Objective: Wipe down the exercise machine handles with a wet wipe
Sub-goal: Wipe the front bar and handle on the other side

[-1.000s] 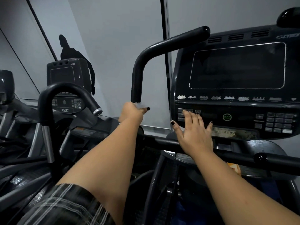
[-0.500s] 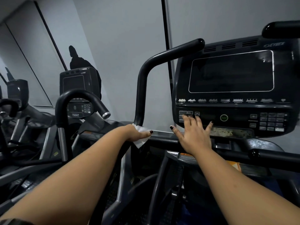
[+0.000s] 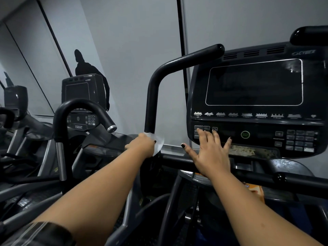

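Console point(image 3: 255, 82): black with a dark screen; every place below is given from it.
Handle point(image 3: 151, 103): just left of the console, a black bar that rises upright and then bends toward the console's top left corner.
Wipe point(image 3: 159, 141): white, wrapped round the handle's lower end, left of the console's bottom corner; a loose flap sticks out toward the console.
Left grip point(image 3: 142, 145): clenched round the wipe and the handle, a dark-nailed thumb lying on the wipe.
Right grip point(image 3: 211, 154): released, fingers straight and spread, fingertips point(image 3: 201, 132) on the buttons point(image 3: 206, 128) at the console's lower left.
Crossbar point(image 3: 301, 181): black, running below the console.
Orange packet point(image 3: 255, 191): below the console, under the crossbar, partly hidden by the right forearm.
Second machine point(image 3: 83, 89): well left of the console, with its own screen and a curved handle point(image 3: 78, 103) that ends in silver.
Silhouette point(image 3: 85, 66): a dark figure on the grey wall, far left of the console.
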Demonstrator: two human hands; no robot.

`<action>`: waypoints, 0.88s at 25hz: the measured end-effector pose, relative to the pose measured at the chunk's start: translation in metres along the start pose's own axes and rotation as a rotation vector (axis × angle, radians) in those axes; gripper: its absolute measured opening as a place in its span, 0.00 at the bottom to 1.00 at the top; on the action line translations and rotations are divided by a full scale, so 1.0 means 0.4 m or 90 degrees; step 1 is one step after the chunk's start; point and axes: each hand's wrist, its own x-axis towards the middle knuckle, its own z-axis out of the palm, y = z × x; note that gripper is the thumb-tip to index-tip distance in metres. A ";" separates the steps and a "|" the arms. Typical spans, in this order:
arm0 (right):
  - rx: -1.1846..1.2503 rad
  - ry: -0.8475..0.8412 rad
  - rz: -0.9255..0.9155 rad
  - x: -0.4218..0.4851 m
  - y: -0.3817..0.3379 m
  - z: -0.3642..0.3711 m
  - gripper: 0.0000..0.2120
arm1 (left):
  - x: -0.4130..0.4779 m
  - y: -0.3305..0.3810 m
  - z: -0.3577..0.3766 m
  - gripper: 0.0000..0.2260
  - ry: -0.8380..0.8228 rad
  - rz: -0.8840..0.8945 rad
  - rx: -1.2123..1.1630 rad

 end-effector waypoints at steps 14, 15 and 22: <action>0.003 0.017 0.019 0.005 -0.003 0.002 0.42 | 0.031 0.003 -0.038 0.25 -0.059 -0.001 -0.029; 0.004 0.018 0.018 0.003 -0.004 0.001 0.42 | 0.026 -0.012 -0.025 0.29 -0.073 -0.017 -0.017; -0.016 0.012 0.016 -0.005 -0.002 -0.007 0.41 | -0.056 -0.093 -0.038 0.41 -0.125 -0.003 0.142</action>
